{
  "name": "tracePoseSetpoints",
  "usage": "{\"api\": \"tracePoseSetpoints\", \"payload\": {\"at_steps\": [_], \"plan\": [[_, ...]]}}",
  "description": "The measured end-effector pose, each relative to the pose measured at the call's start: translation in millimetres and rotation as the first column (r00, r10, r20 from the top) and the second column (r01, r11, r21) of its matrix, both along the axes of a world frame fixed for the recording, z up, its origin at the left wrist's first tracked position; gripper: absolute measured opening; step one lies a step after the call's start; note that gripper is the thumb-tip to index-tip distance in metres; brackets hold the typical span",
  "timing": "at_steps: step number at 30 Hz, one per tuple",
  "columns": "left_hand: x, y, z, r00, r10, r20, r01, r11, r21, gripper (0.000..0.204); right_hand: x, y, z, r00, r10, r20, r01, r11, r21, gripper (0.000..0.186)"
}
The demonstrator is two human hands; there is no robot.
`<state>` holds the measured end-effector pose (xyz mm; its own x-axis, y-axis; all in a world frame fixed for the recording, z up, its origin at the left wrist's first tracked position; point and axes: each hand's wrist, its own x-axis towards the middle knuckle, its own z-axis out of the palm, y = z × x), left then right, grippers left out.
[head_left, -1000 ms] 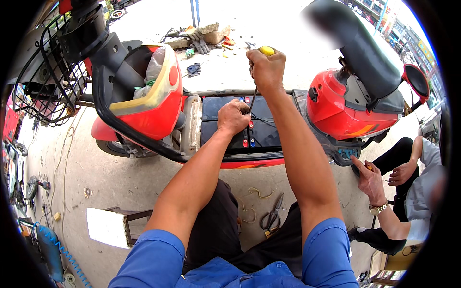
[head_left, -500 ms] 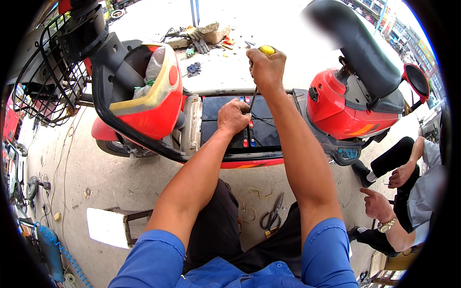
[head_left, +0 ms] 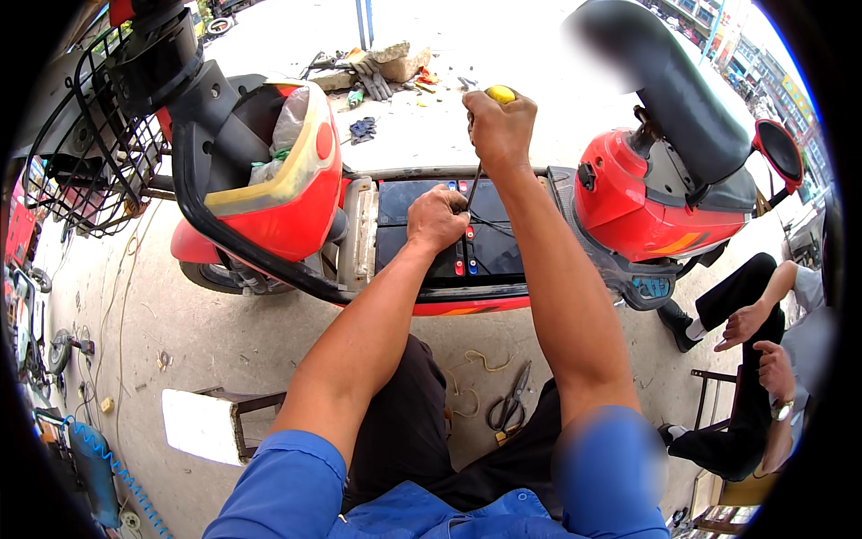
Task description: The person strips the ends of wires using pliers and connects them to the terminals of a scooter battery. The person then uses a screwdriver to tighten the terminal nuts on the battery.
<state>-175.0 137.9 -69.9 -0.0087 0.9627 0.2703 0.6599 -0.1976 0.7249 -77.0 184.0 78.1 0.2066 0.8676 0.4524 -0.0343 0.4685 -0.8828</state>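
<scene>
My right hand (head_left: 501, 133) is wrapped round the yellow handle of a screwdriver (head_left: 500, 93). Its dark shaft slants down to the middle of the black batteries (head_left: 409, 193) in the floor well of a red electric scooter (head_left: 301, 211). Close to the shaft's lower end, the fingers of my left hand (head_left: 437, 220) are pinched together; what they grip is hidden. Small red and blue terminals (head_left: 460, 267) and black wires (head_left: 492, 223) show on the batteries beside my left hand. The screwdriver's tip is out of sight behind my left fingers.
Scissors (head_left: 508, 409) lie on the ground between my legs. A white-topped stool (head_left: 202, 426) stands at the left. Another person (head_left: 750, 355) sits at the right near the scooter's rear. Gloves (head_left: 370, 81) and stones (head_left: 404, 65) lie beyond the scooter.
The other person's hands at the right have shifted, the pointing hand drawing back. My own hands and the screwdriver have hardly moved.
</scene>
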Motion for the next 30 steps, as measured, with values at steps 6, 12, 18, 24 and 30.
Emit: {"api": "tracePoseSetpoints", "payload": {"at_steps": [6,12,18,24,30], "plan": [[-1,0,-1,1.000,0.000,-0.006,0.000,1.000,0.011,0.018,-1,0,0,1.000,-0.010,-0.005,0.010,1.000,0.009,0.018],[-1,0,-1,1.000,-0.003,-0.005,0.003,1.000,0.009,0.019,-1,1,-2,1.000,-0.005,-0.020,0.006,1.000,0.021,0.018],[-1,-1,0,1.000,0.000,-0.012,0.000,1.000,0.003,0.019,-2,0,-2,1.000,-0.012,-0.025,0.012,1.000,0.013,0.020],[-2,0,-3,1.000,0.001,-0.006,0.000,0.999,0.038,0.019,-4,2,-4,0.998,-0.062,0.001,0.061,0.997,0.036,0.020],[1,4,-3,1.000,-0.011,0.012,0.010,0.999,0.053,0.018,15,-8,13,0.980,0.194,0.034,-0.192,0.979,-0.061,0.018]]}}
